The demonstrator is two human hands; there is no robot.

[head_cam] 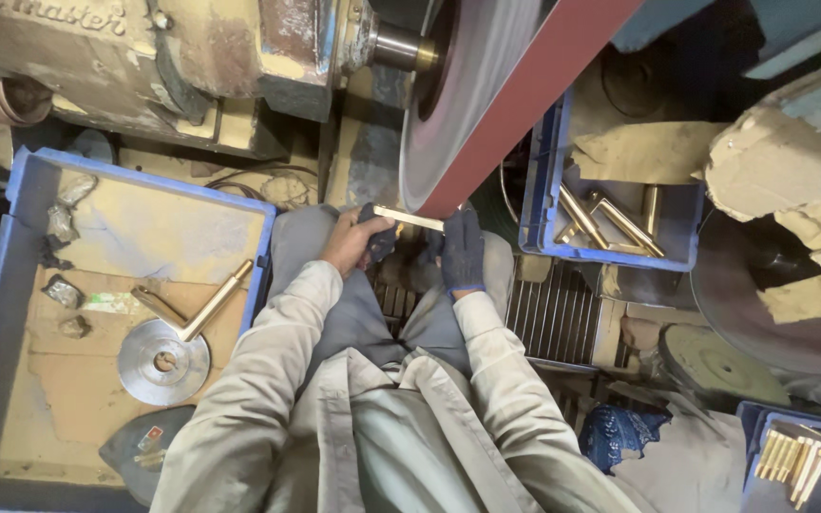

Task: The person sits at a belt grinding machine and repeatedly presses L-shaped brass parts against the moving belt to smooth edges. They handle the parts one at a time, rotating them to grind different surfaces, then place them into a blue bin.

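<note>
Near the middle of the frame, just above center, two hands hold a small shiny brass bar (409, 218) flat against a spinning red sanding belt (515, 104). The left hand (353, 242) is bare and closed tight on one end, with a dark cloth under the fingers. The right hand (463, 249) wears a dark glove and is closed on the other end. This looks like the grinding step, with the bar touching the belt's lower edge. The next move likely calls for a steady, even push and fingers kept off the belt.

The belt looks rough and runs over a smooth grey wheel (448, 95). At the left, a blue tray (11, 285) lined with brown card holds a bent brass pipe (192, 313) and a round silver disc (163, 361). At the upper right, a blue bin (548, 190) holds more gold-colored bent pipes (610, 223).
</note>
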